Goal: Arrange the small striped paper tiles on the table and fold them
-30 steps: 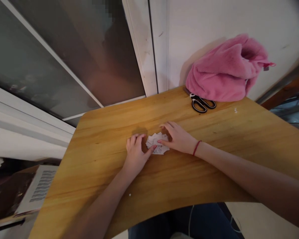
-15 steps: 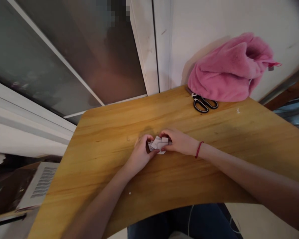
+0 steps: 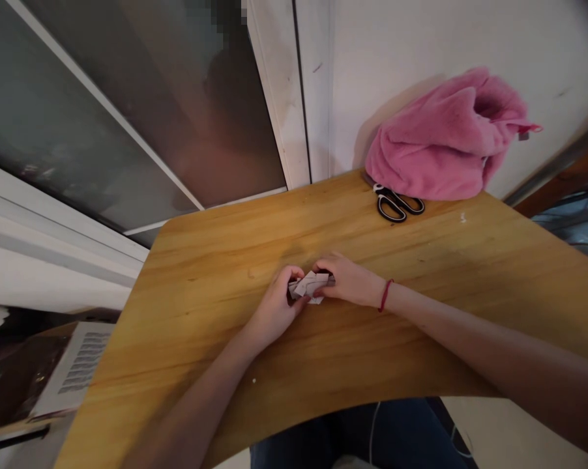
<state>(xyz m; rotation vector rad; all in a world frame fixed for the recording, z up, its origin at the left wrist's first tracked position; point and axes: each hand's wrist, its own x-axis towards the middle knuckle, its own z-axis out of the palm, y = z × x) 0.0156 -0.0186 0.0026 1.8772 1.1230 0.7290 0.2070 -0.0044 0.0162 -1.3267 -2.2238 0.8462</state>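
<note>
Several small white paper pieces (image 3: 311, 284) lie bunched and overlapping between my two hands, low over the middle of the wooden table. My left hand (image 3: 280, 301) curls around their left side, thumb along the near edge and fingers behind. From the right, my right hand (image 3: 349, 280) grips the same bunch between thumb and fingers; a red cord bracelet (image 3: 386, 295) circles that wrist. The fingertips partly hide the papers, and what is printed on them is too small to read.
Black-handled scissors (image 3: 399, 203) lie at the table's back, their blades hidden under a pink plush bag (image 3: 441, 143) against the wall. A cardboard box (image 3: 73, 368) stands below the table (image 3: 201, 339) on the left. Glass panels (image 3: 176, 98) rise behind. Tiny white scraps dot the tabletop.
The papers sit flatter and closer together between my fingers, and the small upright piece near my right fingertips has tipped down. The view has shifted slightly.
</note>
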